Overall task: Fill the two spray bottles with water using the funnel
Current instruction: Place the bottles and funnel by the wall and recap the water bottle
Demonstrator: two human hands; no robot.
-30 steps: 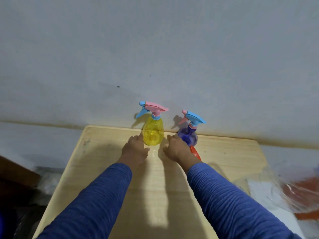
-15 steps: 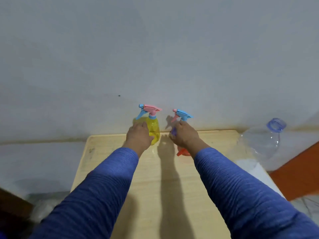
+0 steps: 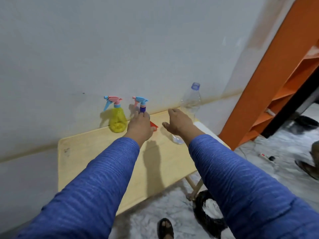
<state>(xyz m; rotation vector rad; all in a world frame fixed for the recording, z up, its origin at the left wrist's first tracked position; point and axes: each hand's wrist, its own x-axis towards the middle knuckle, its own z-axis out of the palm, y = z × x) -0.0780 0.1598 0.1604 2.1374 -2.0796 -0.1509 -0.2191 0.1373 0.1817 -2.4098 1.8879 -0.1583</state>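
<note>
A yellow spray bottle (image 3: 117, 121) with a pink and blue trigger head stands at the back of the wooden table (image 3: 86, 163), against the wall. Right of it stands the purple spray bottle (image 3: 142, 109); only its neck and blue trigger head show, because my left hand (image 3: 139, 127) is wrapped over its body. A red funnel (image 3: 154, 125) peeks out between my hands. My right hand (image 3: 179, 121) hovers with fingers spread in front of a large clear water bottle (image 3: 192, 100) at the table's back right corner.
An orange shelf unit (image 3: 279, 80) rises on the right. On the floor lie a black ring-shaped object (image 3: 207, 211), shoes (image 3: 307, 168) and a sandalled foot (image 3: 165, 228). The table's folding leg (image 3: 195, 187) shows under its right edge.
The view swung right. My left hand left the yellow bottle and went onto the purple one. My right hand let go of the purple bottle and moved right toward the clear water bottle.
</note>
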